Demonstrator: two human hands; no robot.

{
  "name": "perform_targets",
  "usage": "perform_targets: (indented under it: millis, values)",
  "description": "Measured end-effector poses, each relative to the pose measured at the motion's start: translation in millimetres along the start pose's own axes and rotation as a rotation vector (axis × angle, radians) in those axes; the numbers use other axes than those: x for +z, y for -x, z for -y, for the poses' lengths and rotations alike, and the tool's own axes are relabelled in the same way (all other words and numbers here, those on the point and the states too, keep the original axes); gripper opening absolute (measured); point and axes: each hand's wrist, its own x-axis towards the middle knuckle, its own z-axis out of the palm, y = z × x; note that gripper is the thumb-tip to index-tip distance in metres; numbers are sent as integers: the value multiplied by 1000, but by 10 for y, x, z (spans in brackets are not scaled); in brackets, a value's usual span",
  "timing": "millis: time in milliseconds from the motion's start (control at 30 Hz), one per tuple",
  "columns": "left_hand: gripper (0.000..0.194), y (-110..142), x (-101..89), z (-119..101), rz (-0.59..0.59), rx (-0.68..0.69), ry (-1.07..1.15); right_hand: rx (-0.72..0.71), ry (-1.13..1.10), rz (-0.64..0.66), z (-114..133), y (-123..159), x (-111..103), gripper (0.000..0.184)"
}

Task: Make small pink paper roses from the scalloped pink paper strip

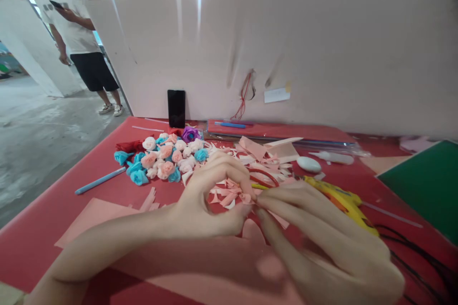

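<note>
Small pink paper (pixel 246 198), pinched in the left grip (pixel 196 199), right grip (pixel 334 236) nipping its edge with fingertips close together, paper scraps (pixel 255 147) behind

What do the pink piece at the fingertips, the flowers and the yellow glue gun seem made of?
Pink piece: probably paper, matte; thin, with folded-looking edges, though blurred.
Flowers: likely paper too, matte; thin curled petals, but fabric isn't ruled out.
Glue gun: apparently hard plastic, smooth; rigid-looking moulded body.

Paper (pixel 246 198): small, pink, curled; I pinch it with left fingers (pixel 232 169) and right fingers (pixel 282 195), above the counter (pixel 36 233). Partly hidden.
</note>
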Motion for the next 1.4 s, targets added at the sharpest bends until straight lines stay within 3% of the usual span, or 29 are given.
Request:
perform_targets:
  millis: [367, 433, 567, 800, 1200, 1400]
  values:
    - [15, 4, 12, -29, -21, -12, -53, -87, 85, -13, -16, 11, 12, 17]
    - [15, 2, 6, -37, 4, -18, -48, -67, 79, -18, 1, 25, 4, 20]
    - [14, -6, -20, -57, 68, -35, -52, -13, 30, 103, 24, 32, -22, 26]
    - [14, -19, -43, -51, 162, 16, -85, -62, 24, 144, 19, 44, -40, 21]
    - [20, -56, -105, 1, 270, 140, -117, 108, -172, 161, 22, 5, -34, 20]
    - [17, -76, -121, 49, 280, 202, -117, 228, -287, 261, -7, -87, -54, 18]
